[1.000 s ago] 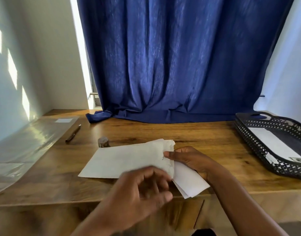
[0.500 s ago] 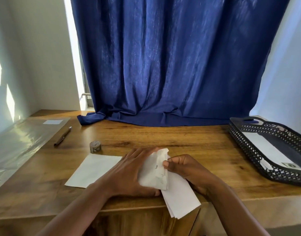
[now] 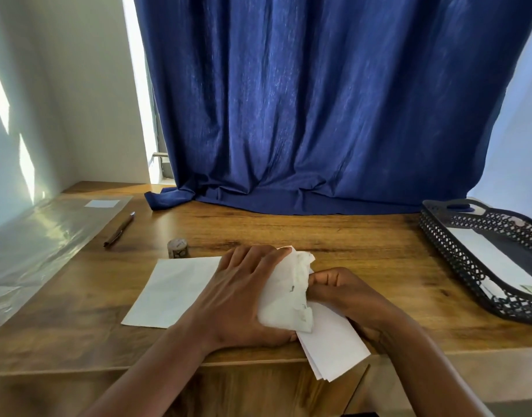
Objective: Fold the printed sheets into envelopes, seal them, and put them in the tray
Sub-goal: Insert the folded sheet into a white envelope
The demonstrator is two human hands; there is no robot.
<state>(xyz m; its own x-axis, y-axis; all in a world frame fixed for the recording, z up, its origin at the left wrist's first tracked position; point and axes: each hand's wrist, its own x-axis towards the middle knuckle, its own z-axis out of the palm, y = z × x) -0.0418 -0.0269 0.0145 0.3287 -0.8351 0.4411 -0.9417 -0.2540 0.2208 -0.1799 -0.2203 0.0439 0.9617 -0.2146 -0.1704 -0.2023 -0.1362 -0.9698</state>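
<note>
Left hand (image 3: 240, 296) has swept in and now presses flat on the sheet (image 3: 174, 291), while right hand (image 3: 343, 291) pinches its curled edge.

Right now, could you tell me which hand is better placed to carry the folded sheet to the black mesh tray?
The right hand: it lies nearer the black mesh tray, while the left hand presses the folded white sheet flat.

Daylight enters at 10 o'clock beside the curtain (image 3: 319, 115). Sun patches mark the wall (image 3: 27, 164) at 9 o'clock. Edges bow; focus slightly soft.
</note>
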